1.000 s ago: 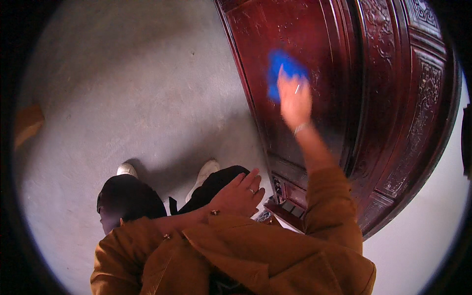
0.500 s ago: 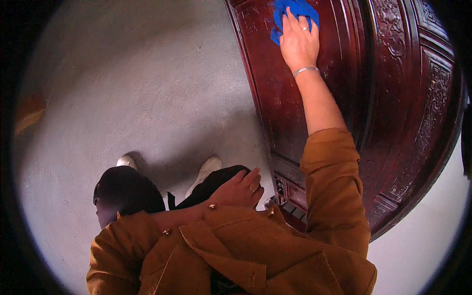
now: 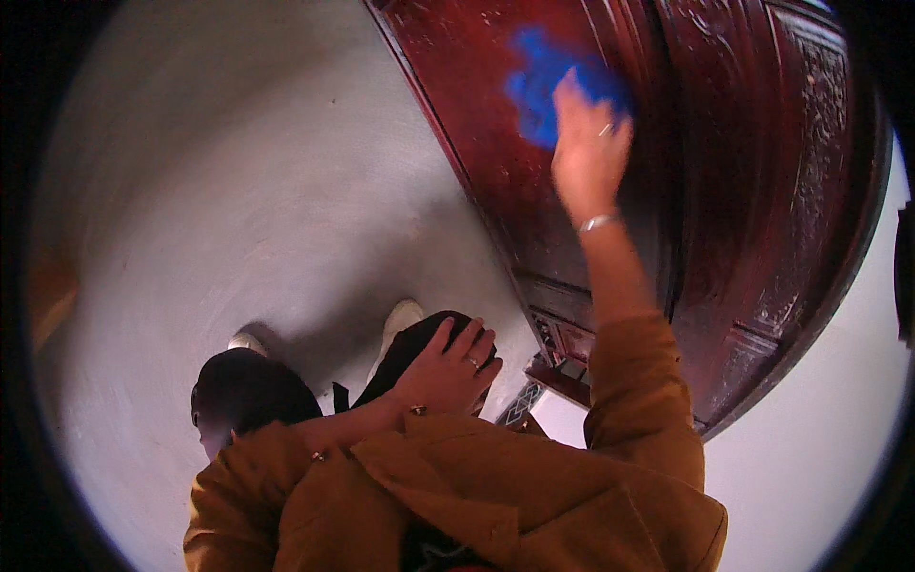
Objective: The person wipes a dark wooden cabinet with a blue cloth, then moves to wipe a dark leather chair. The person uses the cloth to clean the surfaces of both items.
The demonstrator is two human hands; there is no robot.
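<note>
A bright blue cloth (image 3: 538, 86) is bunched against the dark red, glossy wooden furniture (image 3: 486, 105), near its left edge. My right hand (image 3: 589, 157), with a ring and a silver bracelet, grips the cloth at its near side; hand and cloth are both smeared by motion. Whether the cloth touches the wood all along is not clear. Down by my body, my left hand (image 3: 448, 367) rests on my dark-trousered right knee, palm down. Its fingers are stretched out and hold nothing.
Carved panels (image 3: 820, 124) and raised mouldings run along the right side of the furniture. Grey floor (image 3: 238, 172) lies to the left, with my white shoes (image 3: 405, 315) on it. A brown object (image 3: 52, 296) shows at the far left rim.
My right hand has drawn the cloth nearer to me along the wood, and its fingers are more gathered. My left hand stays on the knee, fingers slightly more spread. The view has turned slightly.
</note>
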